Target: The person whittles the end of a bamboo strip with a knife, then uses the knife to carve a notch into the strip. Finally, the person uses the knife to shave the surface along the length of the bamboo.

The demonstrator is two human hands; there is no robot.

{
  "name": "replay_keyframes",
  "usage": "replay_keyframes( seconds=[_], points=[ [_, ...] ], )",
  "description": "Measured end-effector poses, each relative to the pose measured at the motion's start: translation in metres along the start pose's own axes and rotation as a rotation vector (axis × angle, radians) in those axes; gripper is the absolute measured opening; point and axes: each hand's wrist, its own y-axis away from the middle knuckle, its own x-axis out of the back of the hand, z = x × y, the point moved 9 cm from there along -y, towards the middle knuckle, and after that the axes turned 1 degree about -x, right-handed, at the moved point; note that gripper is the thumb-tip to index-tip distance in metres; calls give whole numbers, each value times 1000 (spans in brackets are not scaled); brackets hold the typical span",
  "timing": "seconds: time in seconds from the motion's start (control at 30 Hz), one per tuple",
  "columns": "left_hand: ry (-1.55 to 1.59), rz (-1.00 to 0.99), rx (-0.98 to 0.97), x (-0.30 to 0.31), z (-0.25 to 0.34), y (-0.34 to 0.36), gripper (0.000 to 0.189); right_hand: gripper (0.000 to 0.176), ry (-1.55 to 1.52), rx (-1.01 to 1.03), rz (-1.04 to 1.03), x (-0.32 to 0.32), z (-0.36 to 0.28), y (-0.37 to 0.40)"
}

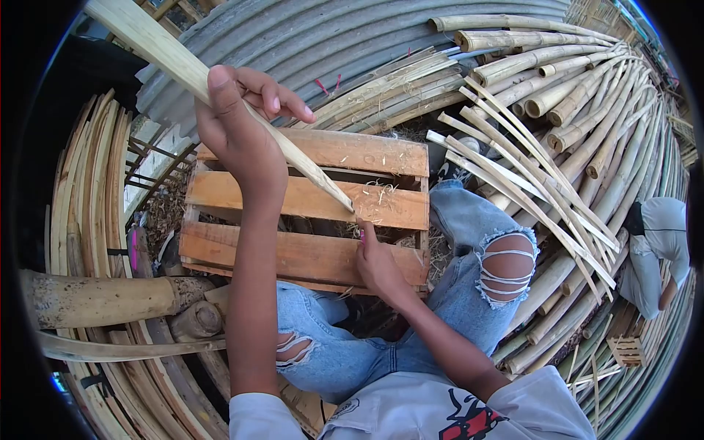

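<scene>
My left hand (246,125) grips a long pale bamboo strip (293,150), its thumb along the top and some fingers partly stretched out. The strip slants from the upper left down to the crate, and its narrow end is near the tip of my right index finger. My right hand (381,265) is closed low over the front slats. A small bit of pink shows at its fingers, but the thing held there is mostly hidden. Under both hands stands a slatted wooden crate (315,192) with thin shavings (383,194) on top.
Split bamboo strips (92,183) stand bundled at the left, above a thick bamboo pole (110,301). Bamboo poles (579,110) and loose strips (539,183) fill the right. Corrugated sheeting (315,51) lies behind the crate. Another person (656,242) bends over at the far right.
</scene>
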Motion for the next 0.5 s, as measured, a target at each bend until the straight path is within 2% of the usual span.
replay_keyframes(
  seconds=[0.13,0.23,0.5],
  points=[
    [-12,-3,11,-1,0,-1,49,40,68,-27,-11,1,9,-3],
    [1,-1,-5,-3,0,-1,48,40,-100,-75,-5,14,0,-1],
    [84,-40,-15,-6,-2,1,41,44,76,-8,-5,11,10,1]
  ],
)
